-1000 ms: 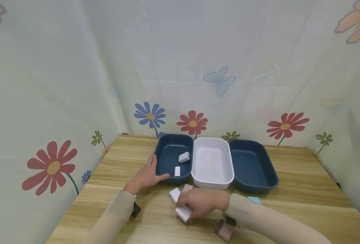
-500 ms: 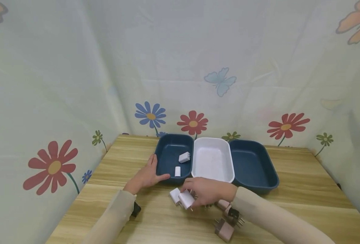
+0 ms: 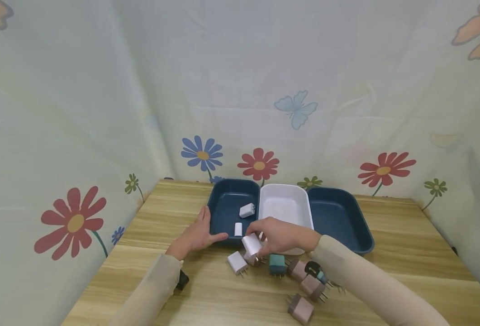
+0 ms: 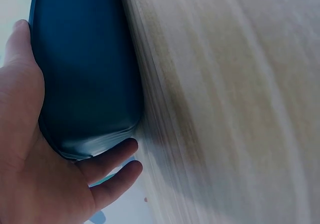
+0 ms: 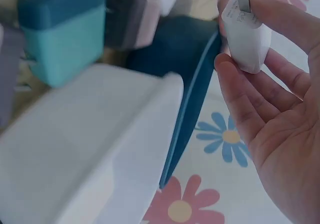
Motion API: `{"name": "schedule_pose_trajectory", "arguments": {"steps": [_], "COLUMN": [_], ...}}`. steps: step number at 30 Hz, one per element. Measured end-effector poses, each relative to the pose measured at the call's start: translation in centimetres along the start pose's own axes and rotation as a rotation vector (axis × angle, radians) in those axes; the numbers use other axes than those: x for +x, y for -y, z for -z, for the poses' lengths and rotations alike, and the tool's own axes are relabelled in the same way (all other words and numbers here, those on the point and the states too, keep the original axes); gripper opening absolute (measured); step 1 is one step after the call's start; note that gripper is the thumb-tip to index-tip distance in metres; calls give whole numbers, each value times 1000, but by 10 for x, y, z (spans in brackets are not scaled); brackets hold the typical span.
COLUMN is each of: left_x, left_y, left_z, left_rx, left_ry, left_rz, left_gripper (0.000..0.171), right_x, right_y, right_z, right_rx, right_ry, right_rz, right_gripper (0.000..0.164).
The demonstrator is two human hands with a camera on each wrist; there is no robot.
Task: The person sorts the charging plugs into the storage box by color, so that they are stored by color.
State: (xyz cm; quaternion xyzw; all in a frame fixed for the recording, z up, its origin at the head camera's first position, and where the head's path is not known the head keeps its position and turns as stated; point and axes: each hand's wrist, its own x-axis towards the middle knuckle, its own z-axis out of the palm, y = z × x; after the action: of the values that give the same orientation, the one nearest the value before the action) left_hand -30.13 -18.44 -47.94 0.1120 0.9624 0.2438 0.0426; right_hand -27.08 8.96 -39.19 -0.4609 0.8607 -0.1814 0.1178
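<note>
My right hand (image 3: pixel 284 236) pinches a white plug-in charger (image 3: pixel 252 245) between thumb and fingers, just in front of the left dark blue bin (image 3: pixel 223 208). In the right wrist view the metal prongs of this charger (image 5: pixel 247 38) point up beside the thumb. My left hand (image 3: pixel 196 234) rests against that bin's near left corner, thumb along the near rim and fingers along the outer side. The left wrist view shows its fingers extended around the bin wall (image 4: pixel 87 73). Inside lie two white chargers, one prongs-out (image 3: pixel 247 210) and one smaller (image 3: pixel 238 229).
A white bin (image 3: pixel 286 203) and another dark blue bin (image 3: pixel 339 222) stand in a row to the right. Loose chargers lie on the wooden table (image 3: pixel 223 303): a white one (image 3: pixel 237 262), a teal one (image 3: pixel 277 265) and several pink-brown ones (image 3: pixel 313 286). A patterned cloth hangs behind.
The right hand has picked a white charger up from the table and moved up and away toward the left bin, uncovering the teal charger. The left hand stays at the bin.
</note>
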Motion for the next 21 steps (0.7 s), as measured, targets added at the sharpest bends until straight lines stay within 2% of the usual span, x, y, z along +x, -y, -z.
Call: {"name": "schedule_pose_trajectory", "arguments": {"steps": [10,21], "left_x": [2,1], "left_y": [0,1], "left_z": [3,5], "left_rx": [18,13], "left_ry": [23,44], "left_rz": [1,16], "left_gripper": [118,122], "right_x": [20,47], "right_y": [-20,-34], "right_z": [17,25], "right_rx": [35,64], "right_ry": [-72,-72], "right_rz": [-69,-227], "right_gripper": [50,57]}}
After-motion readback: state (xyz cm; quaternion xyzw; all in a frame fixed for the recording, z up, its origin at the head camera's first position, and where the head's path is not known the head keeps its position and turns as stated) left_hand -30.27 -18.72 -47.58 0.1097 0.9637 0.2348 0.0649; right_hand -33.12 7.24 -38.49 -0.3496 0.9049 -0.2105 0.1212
